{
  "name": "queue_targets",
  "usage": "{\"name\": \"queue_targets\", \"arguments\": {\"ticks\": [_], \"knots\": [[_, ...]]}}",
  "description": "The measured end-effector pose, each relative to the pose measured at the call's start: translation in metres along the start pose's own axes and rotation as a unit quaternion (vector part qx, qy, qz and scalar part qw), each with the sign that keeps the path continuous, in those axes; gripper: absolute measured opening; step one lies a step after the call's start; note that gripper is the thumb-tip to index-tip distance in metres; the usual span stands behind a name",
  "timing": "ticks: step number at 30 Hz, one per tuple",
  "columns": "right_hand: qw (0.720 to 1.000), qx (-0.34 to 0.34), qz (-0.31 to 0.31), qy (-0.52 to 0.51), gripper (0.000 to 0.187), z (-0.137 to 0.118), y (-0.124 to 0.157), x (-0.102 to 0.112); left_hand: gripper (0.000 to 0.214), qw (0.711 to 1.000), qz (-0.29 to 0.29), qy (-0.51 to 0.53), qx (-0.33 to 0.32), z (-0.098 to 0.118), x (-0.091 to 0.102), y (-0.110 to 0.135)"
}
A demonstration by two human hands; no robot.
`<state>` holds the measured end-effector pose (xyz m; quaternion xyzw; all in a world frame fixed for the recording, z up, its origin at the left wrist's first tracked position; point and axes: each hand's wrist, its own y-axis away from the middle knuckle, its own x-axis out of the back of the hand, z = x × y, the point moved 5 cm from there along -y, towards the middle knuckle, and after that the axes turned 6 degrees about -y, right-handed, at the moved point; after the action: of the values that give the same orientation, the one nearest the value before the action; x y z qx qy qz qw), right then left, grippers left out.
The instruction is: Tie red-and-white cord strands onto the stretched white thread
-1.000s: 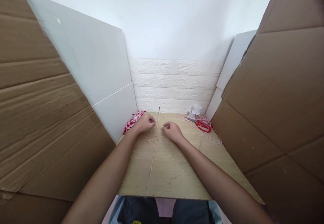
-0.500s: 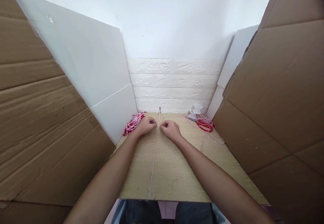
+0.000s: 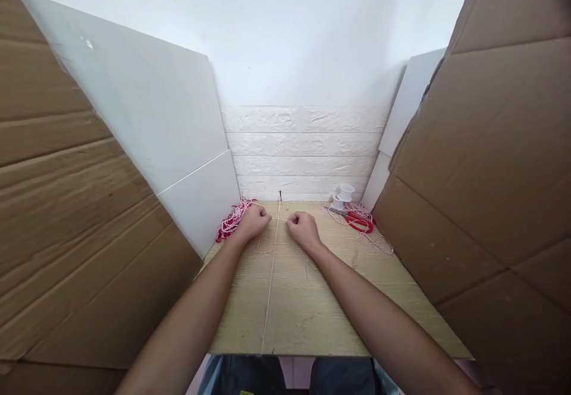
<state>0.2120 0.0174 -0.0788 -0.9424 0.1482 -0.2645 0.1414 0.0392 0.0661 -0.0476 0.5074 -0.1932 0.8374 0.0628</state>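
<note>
A pale cord (image 3: 270, 285) runs taut from a dark nail (image 3: 280, 194) at the board's far edge to its near edge. Left of the cord, my left hand (image 3: 256, 221) is closed in a pinch. On the other side, my right hand (image 3: 303, 228) is pinched too. A thin thread (image 3: 282, 219) stretches between my fingertips and crosses the cord, so each hand grips one side of it. Loose thin thread lies on the board beneath my left hand.
Beside my left hand lies a heap of red and white string (image 3: 231, 221). Red-handled scissors (image 3: 358, 222), white spools (image 3: 345, 193) and pink-white string (image 3: 379, 246) sit at the back right of the wooden board (image 3: 321, 317). Cardboard walls (image 3: 486, 163) flank both sides.
My hands have drawn apart, the left one to the left and the right one to the right. The thread between them now shows pulled across the cord.
</note>
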Motion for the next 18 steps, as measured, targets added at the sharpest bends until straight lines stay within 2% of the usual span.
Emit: {"name": "queue_targets", "arguments": {"ticks": [4, 8, 10, 13, 18], "knots": [[1.0, -0.011, 0.022, -0.002, 0.011, 0.002, 0.0, 0.004, 0.017, 1.0, 0.004, -0.007, 0.026, -0.002, 0.005, 0.0], [1.0, -0.021, 0.018, -0.004, 0.013, 0.001, -0.001, 0.005, 0.013, 0.999, 0.013, -0.005, 0.033, -0.002, 0.009, 0.0], [0.999, -0.034, 0.005, -0.013, 0.014, 0.001, -0.003, 0.005, 0.008, 0.999, 0.029, 0.014, 0.028, -0.002, 0.011, 0.0], [0.997, -0.068, -0.021, -0.029, 0.018, 0.002, -0.008, 0.003, 0.018, 0.997, 0.044, 0.063, 0.027, -0.001, 0.008, -0.001], [0.988, -0.11, -0.085, -0.068, 0.019, 0.008, -0.026, -0.009, 0.025, 0.992, 0.03, 0.12, 0.015, 0.0, -0.006, -0.005]]}}
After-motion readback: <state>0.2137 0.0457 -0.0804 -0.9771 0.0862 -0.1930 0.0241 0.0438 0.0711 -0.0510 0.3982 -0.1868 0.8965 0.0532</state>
